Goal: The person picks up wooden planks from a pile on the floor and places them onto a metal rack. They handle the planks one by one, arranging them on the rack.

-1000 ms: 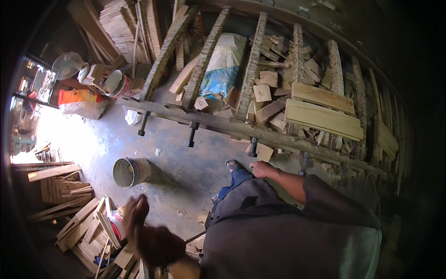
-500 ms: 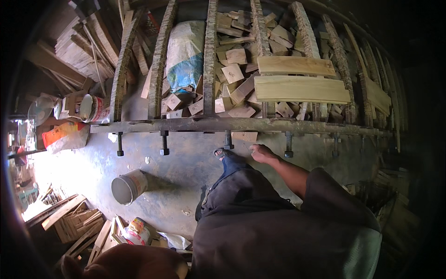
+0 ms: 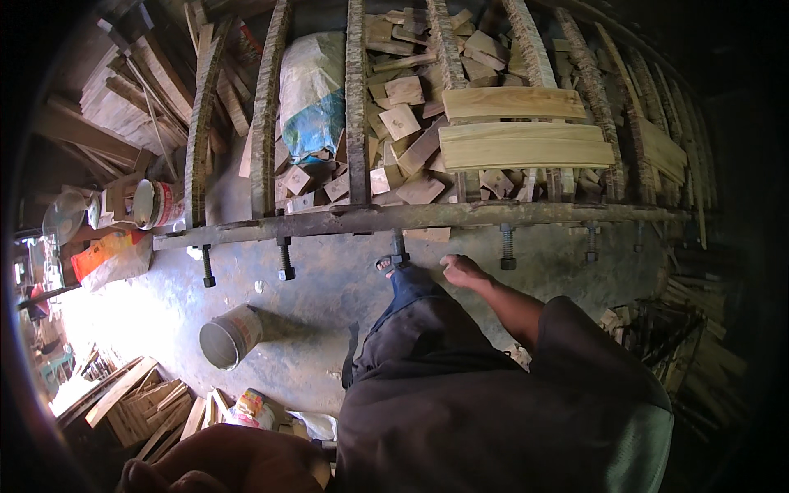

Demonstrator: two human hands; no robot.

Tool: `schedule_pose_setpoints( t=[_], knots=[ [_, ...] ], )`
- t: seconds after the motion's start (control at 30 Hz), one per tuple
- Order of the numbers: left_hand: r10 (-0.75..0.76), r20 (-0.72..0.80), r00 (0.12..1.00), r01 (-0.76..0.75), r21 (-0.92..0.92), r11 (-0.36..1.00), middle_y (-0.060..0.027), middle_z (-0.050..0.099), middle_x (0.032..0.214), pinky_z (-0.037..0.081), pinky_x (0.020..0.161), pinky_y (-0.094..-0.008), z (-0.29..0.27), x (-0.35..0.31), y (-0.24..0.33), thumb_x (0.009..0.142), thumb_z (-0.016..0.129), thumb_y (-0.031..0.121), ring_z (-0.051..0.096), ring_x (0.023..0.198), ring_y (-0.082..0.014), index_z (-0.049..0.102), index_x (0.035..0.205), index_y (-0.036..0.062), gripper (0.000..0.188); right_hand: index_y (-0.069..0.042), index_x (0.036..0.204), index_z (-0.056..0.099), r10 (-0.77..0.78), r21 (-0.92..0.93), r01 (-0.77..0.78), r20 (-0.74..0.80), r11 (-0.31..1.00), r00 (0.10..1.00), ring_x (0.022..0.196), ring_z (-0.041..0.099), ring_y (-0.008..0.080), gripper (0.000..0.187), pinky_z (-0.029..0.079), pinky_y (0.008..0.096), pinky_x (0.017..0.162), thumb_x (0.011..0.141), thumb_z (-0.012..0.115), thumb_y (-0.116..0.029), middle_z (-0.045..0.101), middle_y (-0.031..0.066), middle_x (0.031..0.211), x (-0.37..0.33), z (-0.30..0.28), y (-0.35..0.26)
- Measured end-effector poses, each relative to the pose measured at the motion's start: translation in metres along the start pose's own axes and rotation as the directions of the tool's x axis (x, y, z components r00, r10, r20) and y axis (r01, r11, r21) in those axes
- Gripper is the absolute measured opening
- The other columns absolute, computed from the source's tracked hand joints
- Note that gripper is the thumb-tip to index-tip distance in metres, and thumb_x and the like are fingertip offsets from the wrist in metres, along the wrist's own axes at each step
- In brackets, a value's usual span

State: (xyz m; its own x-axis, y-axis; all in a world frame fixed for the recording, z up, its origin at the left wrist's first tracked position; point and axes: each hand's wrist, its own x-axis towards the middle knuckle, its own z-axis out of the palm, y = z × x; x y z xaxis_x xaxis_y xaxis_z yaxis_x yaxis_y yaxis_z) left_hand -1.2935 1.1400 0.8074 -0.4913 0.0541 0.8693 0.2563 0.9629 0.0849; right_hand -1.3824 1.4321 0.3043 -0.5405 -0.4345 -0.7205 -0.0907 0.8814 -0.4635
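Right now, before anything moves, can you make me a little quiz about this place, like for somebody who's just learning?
1. True or false: the right hand is apart from the pale planks lying across the rough bars.

2. What colour is the sack's lower end in the picture?
A. Red
B. Blue
C. Black

3. Which is farther left in the picture, the bucket or the right hand?

Key:
1. True
2. B
3. The bucket
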Motion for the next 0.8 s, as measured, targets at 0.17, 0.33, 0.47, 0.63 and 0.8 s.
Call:
schedule_pose_setpoints(
  t=[0.17, 0.33, 0.47, 0.63, 0.8],
  knots=[
    [-0.024, -0.011, 1.0, 0.024, 0.015, 1.0, -0.0141, 0.061, 0.095, 0.055, 0.081, -0.0483, -0.01, -0.001, -0.006, 0.108, 0.041, 0.03, 0.062, 0.088, -0.0279, 0.055, 0.105, -0.0026, 0.036, -0.007, 0.117, 0.069, 0.042, -0.008, -0.042, 0.034, 0.999, 0.999, 0.108, 0.066, 0.0405, 0.04, 0.052, 0.0454, 0.092, 0.08, 0.055, -0.012, 0.07, 0.0232, 0.113, 0.006, -0.004, -0.009],
    [-0.07, -0.05, 0.996, 0.073, 0.076, 0.994, -0.0142, 0.062, 0.092, 0.055, 0.08, -0.0482, -0.034, -0.007, -0.018, 0.108, 0.041, 0.029, 0.062, 0.084, -0.028, 0.056, 0.104, -0.0035, 0.036, -0.006, 0.113, 0.069, -0.025, -0.025, 0.025, 0.004, 0.999, 1.0, 0.108, 0.066, 0.0401, 0.036, 0.052, 0.0456, 0.092, 0.081, 0.055, -0.013, 0.07, 0.0238, 0.112, 0.016, 0.006, -0.011],
    [-0.203, -0.126, 0.971, 0.224, 0.185, 0.957, -0.0142, 0.063, 0.09, 0.055, 0.079, -0.0481, -0.076, -0.029, -0.028, 0.108, 0.042, 0.028, 0.063, 0.08, -0.0282, 0.056, 0.102, -0.0043, 0.036, -0.004, 0.106, 0.068, -0.046, -0.105, 0.053, 0.066, 0.993, 0.997, 0.106, 0.065, 0.0418, 0.03, 0.052, 0.0466, 0.091, 0.082, 0.054, -0.015, 0.069, 0.0241, 0.11, 0.026, 0.008, -0.022],
    [-0.389, -0.303, 0.87, 0.475, 0.304, 0.826, -0.0143, 0.064, 0.088, 0.055, 0.077, -0.048, -0.133, -0.079, -0.03, 0.108, 0.042, 0.027, 0.063, 0.076, -0.0283, 0.057, 0.1, -0.0053, 0.037, -0.009, 0.113, 0.073, -0.07, -0.238, 0.089, 0.088, 0.967, 0.994, 0.104, 0.067, 0.0387, 0.035, 0.052, 0.0439, 0.094, 0.081, 0.06, -0.017, 0.071, 0.0226, 0.109, 0.045, 0.031, -0.02],
    [-0.446, -0.433, 0.783, 0.614, 0.425, 0.665, -0.0164, 0.063, 0.079, 0.055, 0.076, -0.0475, -0.2, -0.149, -0.024, 0.108, 0.044, 0.026, 0.063, 0.072, -0.0285, 0.056, 0.092, -0.0076, 0.04, -0.006, 0.116, 0.072, -0.109, -0.28, 0.159, 0.183, 0.947, 0.977, 0.109, 0.067, 0.0351, 0.04, 0.05, 0.0387, 0.096, 0.079, 0.059, -0.013, 0.07, 0.0229, 0.113, 0.042, 0.047, -0.064]
  ],
)
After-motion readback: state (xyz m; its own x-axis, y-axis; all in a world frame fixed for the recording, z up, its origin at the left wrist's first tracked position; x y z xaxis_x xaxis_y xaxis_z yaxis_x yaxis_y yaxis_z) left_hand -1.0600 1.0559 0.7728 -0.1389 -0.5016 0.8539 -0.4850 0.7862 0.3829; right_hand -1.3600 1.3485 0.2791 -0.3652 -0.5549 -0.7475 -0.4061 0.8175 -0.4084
